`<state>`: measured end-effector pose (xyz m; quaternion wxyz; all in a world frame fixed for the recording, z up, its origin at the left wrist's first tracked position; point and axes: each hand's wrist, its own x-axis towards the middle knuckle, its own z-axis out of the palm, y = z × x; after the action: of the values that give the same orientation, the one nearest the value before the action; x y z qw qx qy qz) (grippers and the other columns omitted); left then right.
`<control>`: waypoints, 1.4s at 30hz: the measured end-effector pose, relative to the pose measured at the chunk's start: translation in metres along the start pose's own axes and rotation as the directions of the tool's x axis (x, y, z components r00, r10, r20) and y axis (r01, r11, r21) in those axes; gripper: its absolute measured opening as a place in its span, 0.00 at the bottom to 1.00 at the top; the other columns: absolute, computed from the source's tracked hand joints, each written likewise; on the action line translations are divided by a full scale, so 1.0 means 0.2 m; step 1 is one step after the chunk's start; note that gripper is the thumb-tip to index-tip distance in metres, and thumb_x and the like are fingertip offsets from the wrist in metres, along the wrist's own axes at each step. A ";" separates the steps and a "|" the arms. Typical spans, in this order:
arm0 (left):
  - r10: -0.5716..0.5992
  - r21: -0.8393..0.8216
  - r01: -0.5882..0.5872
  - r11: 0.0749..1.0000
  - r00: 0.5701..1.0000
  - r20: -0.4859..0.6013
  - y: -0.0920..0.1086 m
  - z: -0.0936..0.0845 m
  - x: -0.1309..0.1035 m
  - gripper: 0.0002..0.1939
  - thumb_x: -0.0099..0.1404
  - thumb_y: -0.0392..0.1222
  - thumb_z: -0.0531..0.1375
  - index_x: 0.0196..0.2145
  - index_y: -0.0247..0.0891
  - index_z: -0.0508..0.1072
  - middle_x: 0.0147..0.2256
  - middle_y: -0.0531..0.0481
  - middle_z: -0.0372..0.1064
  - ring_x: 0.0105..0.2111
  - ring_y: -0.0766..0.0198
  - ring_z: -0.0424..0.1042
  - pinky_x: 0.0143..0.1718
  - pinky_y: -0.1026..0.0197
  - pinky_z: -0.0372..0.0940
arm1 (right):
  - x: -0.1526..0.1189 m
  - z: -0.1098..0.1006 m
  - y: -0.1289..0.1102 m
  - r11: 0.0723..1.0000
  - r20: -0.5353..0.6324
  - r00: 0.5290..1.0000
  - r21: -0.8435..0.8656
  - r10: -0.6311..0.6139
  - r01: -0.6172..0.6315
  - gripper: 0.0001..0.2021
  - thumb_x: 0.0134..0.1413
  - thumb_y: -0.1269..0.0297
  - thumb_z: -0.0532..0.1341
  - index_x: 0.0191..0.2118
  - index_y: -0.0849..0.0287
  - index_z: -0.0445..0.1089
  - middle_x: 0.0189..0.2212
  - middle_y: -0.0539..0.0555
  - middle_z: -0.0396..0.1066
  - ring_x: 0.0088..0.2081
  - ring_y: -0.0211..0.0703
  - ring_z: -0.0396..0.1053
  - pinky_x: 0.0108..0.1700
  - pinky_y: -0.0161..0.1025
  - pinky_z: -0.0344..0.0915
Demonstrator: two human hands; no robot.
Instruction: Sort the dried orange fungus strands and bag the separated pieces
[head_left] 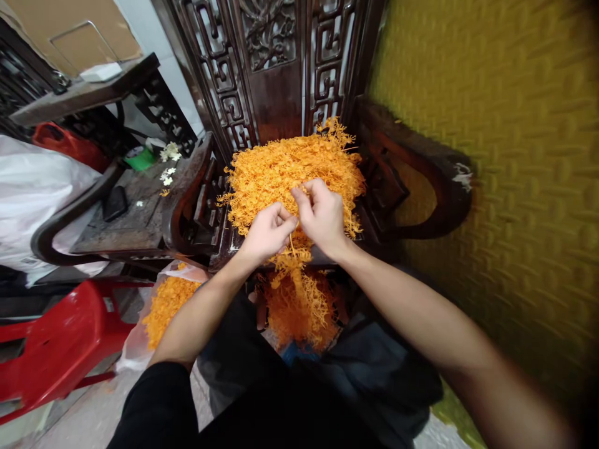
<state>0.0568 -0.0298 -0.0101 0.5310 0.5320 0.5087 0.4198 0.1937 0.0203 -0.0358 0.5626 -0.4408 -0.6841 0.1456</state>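
Observation:
A thick pile of orange, thin-branched plastic-looking sprigs covers the seat of a dark carved wooden chair in front of me. Over the pile's near edge, my left hand is closed, thumb and fingers pinching the thin stem of a bushy orange strand that hangs down. My right hand is just beside it, its thumb and forefinger pinched together against the orange background. Whatever lies between those right fingertips is too small to make out. Below, between my knees, sits another orange heap.
Behind the pile rises the carved chair back, with a curved armrest at right. A clear bag holding orange pieces stands on the floor at left, near a red plastic chair. A dark phone-like object lies on a side table.

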 end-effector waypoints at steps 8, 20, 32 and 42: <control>-0.093 -0.135 0.095 0.986 0.995 0.021 -0.04 -0.11 0.01 0.20 0.59 0.48 0.72 0.29 0.40 0.64 0.16 0.64 0.56 0.12 0.76 0.54 0.12 0.70 0.51 | 0.33 -0.13 0.32 0.429 0.288 0.666 0.578 0.689 -0.694 0.21 0.70 0.46 0.55 0.30 0.53 0.53 0.19 0.42 0.49 0.18 0.31 0.45 0.19 0.30 0.44; 0.021 -0.230 -0.033 0.973 0.998 -0.052 -0.06 -0.12 0.09 0.21 0.59 0.51 0.73 0.31 0.41 0.64 0.16 0.64 0.57 0.13 0.74 0.55 0.13 0.69 0.53 | 0.22 0.02 0.14 -0.366 0.681 0.304 0.654 0.666 -0.662 0.11 0.69 0.66 0.54 0.32 0.57 0.60 0.20 0.46 0.63 0.19 0.27 0.64 0.12 0.20 0.50; 0.310 0.116 -0.293 0.949 0.932 -0.186 -0.07 -0.19 0.04 0.22 0.64 0.58 0.69 0.31 0.41 0.64 0.16 0.62 0.60 0.12 0.71 0.60 0.13 0.67 0.55 | 0.10 0.03 0.11 -0.048 0.820 0.480 0.518 0.311 -0.854 0.17 0.67 0.49 0.63 0.36 0.60 0.70 0.15 0.40 0.54 0.13 0.26 0.42 0.11 0.26 0.40; 0.260 0.098 -0.251 0.963 0.962 -0.089 -0.05 -0.17 0.02 0.17 0.68 0.55 0.66 0.34 0.42 0.66 0.19 0.60 0.61 0.15 0.71 0.61 0.17 0.65 0.57 | 0.05 -0.05 -0.01 0.399 0.625 0.728 0.614 0.282 -0.681 0.18 0.50 0.47 0.74 0.35 0.56 0.74 0.12 0.39 0.51 0.13 0.28 0.43 0.15 0.31 0.39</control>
<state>0.0229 -0.0222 -0.0176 0.4226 0.5937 0.4795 0.4889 0.2019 0.0241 -0.0261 0.4655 -0.2693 -0.4762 0.6957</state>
